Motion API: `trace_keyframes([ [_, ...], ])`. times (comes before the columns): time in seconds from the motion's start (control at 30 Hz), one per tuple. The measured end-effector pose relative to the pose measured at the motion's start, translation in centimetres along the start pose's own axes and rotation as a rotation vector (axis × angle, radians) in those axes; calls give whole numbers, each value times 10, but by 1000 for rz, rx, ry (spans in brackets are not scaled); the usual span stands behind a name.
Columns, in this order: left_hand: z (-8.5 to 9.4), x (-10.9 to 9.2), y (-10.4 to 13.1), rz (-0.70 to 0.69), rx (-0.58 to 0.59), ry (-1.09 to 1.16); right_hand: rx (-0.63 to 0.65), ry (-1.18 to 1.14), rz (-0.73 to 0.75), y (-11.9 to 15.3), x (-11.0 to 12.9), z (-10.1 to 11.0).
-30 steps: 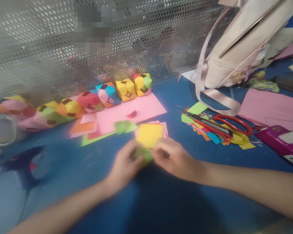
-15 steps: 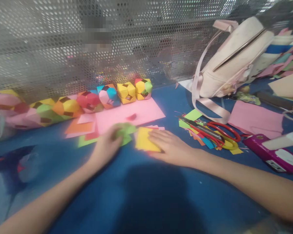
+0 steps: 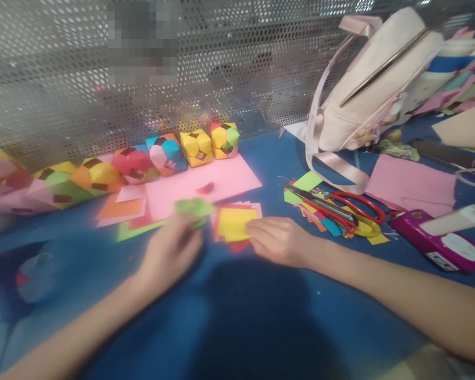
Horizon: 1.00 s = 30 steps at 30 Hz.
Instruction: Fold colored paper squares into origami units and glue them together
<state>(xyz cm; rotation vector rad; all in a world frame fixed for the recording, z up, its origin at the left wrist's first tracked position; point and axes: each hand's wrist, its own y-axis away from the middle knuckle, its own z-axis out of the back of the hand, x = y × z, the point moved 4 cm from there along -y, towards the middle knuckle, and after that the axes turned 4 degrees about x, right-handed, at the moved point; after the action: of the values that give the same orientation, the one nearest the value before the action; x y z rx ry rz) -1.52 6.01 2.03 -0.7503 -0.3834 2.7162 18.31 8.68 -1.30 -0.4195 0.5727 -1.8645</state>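
My left hand (image 3: 176,243) is closed on a folded green paper piece (image 3: 195,207), which is smeared by motion. To its right, a yellow paper square (image 3: 233,222) lies on top of a small stack, with pink and red edges showing beneath. The fingertips of my right hand (image 3: 279,240) are pressed together at the right edge of the yellow square, gripping it. Behind my left hand, a large pink sheet (image 3: 174,187) lies flat with a small red scrap (image 3: 205,187) on it. Orange paper (image 3: 119,207) and other coloured sheets spread to its left.
Folded paper cubes (image 3: 196,146) line the foot of a perforated metal panel (image 3: 206,63). Red-handled scissors (image 3: 358,208) rest on paper scraps at right, near a purple device (image 3: 435,237). A pale backpack (image 3: 374,79) leans behind. A dark blue glue gun (image 3: 13,279) stands at left.
My right hand has drawn back from lying flat over the yellow paper to its right edge, fingers now closed. The green piece has risen slightly in my left hand. The view has shifted slightly.
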Motion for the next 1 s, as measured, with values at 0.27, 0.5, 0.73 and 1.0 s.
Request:
trace_keyframes([
  [0.27, -28, -11, 16, -242, 180, 85, 2, -145, 72, -4, 19, 10],
  [0.5, -20, -13, 17, 156, 227, 464, -72, -462, -236, -7, 13, 16],
  [0.73, -38, -5, 19, 466, 377, 741, 190, -946, -828, -5, -2, 3],
  [1.0, -46, -10, 20, 358, 391, 652, 240, -911, -879, -8, -5, 3],
])
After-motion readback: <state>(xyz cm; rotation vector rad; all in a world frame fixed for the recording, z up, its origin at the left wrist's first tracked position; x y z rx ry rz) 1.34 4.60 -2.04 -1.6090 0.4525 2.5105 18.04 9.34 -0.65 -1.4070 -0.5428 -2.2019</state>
